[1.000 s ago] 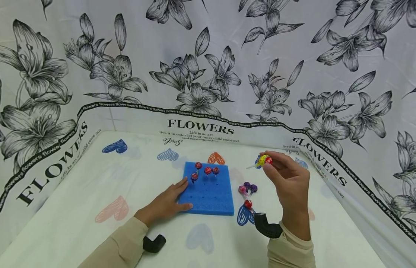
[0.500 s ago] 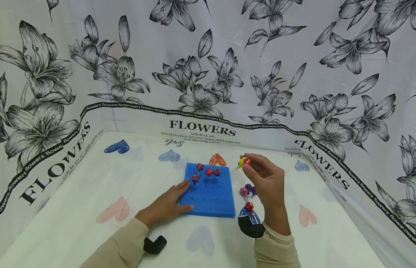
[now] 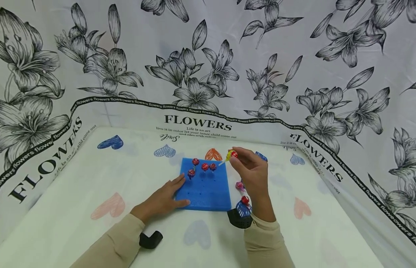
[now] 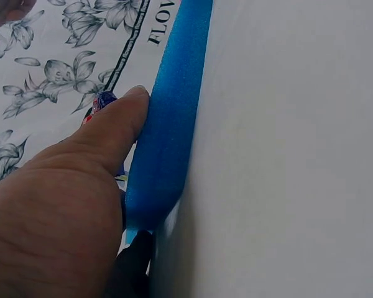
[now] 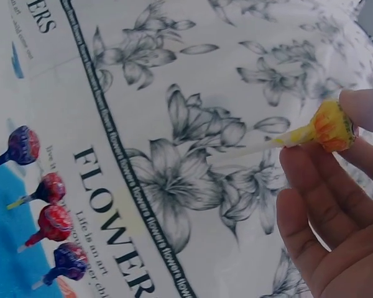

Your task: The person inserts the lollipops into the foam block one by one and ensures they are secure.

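Note:
My right hand (image 3: 253,171) pinches a yellow-and-red wrapped lollipop (image 3: 232,154) by its head, thumb against fingers. Its white stick (image 5: 242,151) points left and down, above the right edge of a blue foam block (image 3: 208,193). Several lollipops (image 3: 205,167) with red and purple wrappers stand upright in the block's far part, and small holes dot the nearer part. On the block's left edge rests my left hand (image 3: 161,199), fingers extended and thumb (image 4: 121,118) near the front corner. Its other fingers are mostly hidden in the left wrist view.
Right of the block lie loose lollipops, a pink one (image 3: 239,185) and a red one (image 3: 245,200), partly behind my right wrist. Black wrist mounts (image 3: 151,240) jut from both sleeves. A flower-printed white curtain (image 3: 194,74) rises behind the heart-patterned cloth (image 3: 77,238).
My right hand has moved left with the yellow lollipop, from over the loose lollipops to the block's right edge. The left hand has stayed on the block.

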{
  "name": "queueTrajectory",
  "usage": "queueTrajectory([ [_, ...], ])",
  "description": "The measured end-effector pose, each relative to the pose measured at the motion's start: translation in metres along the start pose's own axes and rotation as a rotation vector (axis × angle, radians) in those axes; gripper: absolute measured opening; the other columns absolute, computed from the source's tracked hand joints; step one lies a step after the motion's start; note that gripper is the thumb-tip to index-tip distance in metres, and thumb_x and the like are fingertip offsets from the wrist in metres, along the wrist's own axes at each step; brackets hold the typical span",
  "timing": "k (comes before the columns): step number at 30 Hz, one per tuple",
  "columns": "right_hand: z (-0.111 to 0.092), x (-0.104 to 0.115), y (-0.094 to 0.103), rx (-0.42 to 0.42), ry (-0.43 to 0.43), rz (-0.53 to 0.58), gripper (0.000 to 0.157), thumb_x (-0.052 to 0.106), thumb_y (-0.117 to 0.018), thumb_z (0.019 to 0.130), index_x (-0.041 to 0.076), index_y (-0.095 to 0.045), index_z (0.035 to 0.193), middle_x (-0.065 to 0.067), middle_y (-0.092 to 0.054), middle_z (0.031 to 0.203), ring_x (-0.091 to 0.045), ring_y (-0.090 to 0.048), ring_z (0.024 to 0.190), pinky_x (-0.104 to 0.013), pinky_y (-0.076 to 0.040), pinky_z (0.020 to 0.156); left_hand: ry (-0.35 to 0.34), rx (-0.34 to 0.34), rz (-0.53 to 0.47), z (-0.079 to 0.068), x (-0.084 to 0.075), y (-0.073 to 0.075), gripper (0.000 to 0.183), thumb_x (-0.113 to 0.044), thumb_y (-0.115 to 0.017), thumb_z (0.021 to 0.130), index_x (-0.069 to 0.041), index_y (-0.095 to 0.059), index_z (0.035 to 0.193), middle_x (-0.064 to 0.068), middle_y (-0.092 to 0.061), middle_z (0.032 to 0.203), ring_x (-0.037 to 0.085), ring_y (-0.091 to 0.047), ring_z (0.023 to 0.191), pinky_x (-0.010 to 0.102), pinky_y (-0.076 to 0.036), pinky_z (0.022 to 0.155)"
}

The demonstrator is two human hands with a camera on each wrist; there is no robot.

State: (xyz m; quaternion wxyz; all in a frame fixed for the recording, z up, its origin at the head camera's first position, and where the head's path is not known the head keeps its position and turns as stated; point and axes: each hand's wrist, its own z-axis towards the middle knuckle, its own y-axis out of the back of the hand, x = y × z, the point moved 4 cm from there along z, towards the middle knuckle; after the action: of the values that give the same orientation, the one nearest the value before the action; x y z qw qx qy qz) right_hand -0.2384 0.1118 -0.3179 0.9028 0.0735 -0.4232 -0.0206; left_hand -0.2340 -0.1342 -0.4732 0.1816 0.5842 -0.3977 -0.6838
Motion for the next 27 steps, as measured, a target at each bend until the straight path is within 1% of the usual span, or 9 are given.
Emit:
queueTrajectory([
  [4,-0.001,-0.018,-0.007,0.009,-0.040,0.001,0.028,0.007,-0.068,0.091,-0.002,-0.066,0.118,-0.013,-0.067,0.108,-0.026,-0.065,0.094,-0.033,-0.054,0.081,-0.018,-0.001,-0.003,-0.001,0.000,0.001,0.087,-0.051,-0.068,0.086,-0.009,-0.029,0.152,0.005,-0.019,0.159,0.047,-0.016,0.139,0.058,-0.022,0.108],
  [6,-0.002,-0.031,-0.010,0.018,-0.051,0.004,0.029,0.010,-0.069,0.091,0.000,-0.067,0.118,-0.011,-0.068,0.108,-0.026,-0.065,0.095,-0.034,-0.054,0.081,-0.019,0.000,-0.004,-0.001,0.000,0.001,0.088,-0.051,-0.068,0.086,-0.009,-0.029,0.152,0.005,-0.019,0.159,0.047,-0.015,0.139,0.057,-0.022,0.108],
  [10,-0.003,-0.049,-0.019,0.035,-0.092,0.014,0.029,0.008,-0.068,0.091,-0.002,-0.066,0.118,-0.014,-0.068,0.109,-0.024,-0.065,0.095,-0.033,-0.054,0.081,-0.018,0.004,-0.003,0.000,-0.001,0.001,0.088,-0.050,-0.069,0.086,-0.009,-0.029,0.152,0.005,-0.019,0.159,0.046,-0.015,0.140,0.057,-0.022,0.109],
  [12,-0.004,-0.053,-0.022,0.042,-0.118,0.022,0.028,0.006,-0.067,0.092,-0.003,-0.066,0.118,-0.017,-0.067,0.109,-0.025,-0.066,0.094,-0.033,-0.054,0.080,-0.019,0.005,-0.004,0.001,-0.001,0.001,0.089,-0.051,-0.069,0.085,-0.009,-0.029,0.152,0.006,-0.019,0.159,0.046,-0.015,0.139,0.058,-0.022,0.108],
  [16,-0.006,-0.051,-0.031,0.061,-0.158,0.017,0.027,0.003,-0.065,0.092,-0.006,-0.065,0.118,-0.021,-0.067,0.106,-0.029,-0.066,0.093,-0.032,-0.055,0.079,-0.007,0.009,-0.002,0.001,0.000,0.001,0.090,-0.053,-0.069,0.084,-0.011,-0.029,0.153,0.004,-0.018,0.159,0.046,-0.015,0.140,0.058,-0.022,0.108],
  [20,-0.009,-0.054,-0.038,0.083,-0.193,-0.032,0.027,0.003,-0.066,0.092,-0.007,-0.065,0.116,-0.017,-0.068,0.103,-0.029,-0.066,0.093,-0.032,-0.054,0.079,-0.009,0.013,0.005,0.002,0.003,0.000,0.091,-0.055,-0.068,0.084,-0.011,-0.029,0.153,0.005,-0.018,0.159,0.046,-0.015,0.140,0.058,-0.022,0.108],
  [24,-0.013,-0.076,-0.043,0.100,-0.216,-0.046,0.030,0.010,-0.069,0.091,-0.005,-0.066,0.116,-0.013,-0.069,0.103,-0.026,-0.066,0.094,-0.033,-0.054,0.082,-0.015,0.012,0.002,0.003,0.002,0.000,0.091,-0.055,-0.068,0.084,-0.010,-0.029,0.153,0.006,-0.019,0.159,0.047,-0.015,0.139,0.059,-0.022,0.108],
  [27,-0.016,-0.094,-0.045,0.105,-0.241,-0.058,0.033,0.020,-0.071,0.090,0.000,-0.068,0.117,-0.008,-0.070,0.103,-0.022,-0.067,0.093,-0.033,-0.054,0.082,-0.010,0.013,0.000,0.004,0.001,0.000,0.092,-0.055,-0.069,0.083,-0.011,-0.028,0.153,0.004,-0.018,0.159,0.046,-0.015,0.140,0.057,-0.022,0.108],
])
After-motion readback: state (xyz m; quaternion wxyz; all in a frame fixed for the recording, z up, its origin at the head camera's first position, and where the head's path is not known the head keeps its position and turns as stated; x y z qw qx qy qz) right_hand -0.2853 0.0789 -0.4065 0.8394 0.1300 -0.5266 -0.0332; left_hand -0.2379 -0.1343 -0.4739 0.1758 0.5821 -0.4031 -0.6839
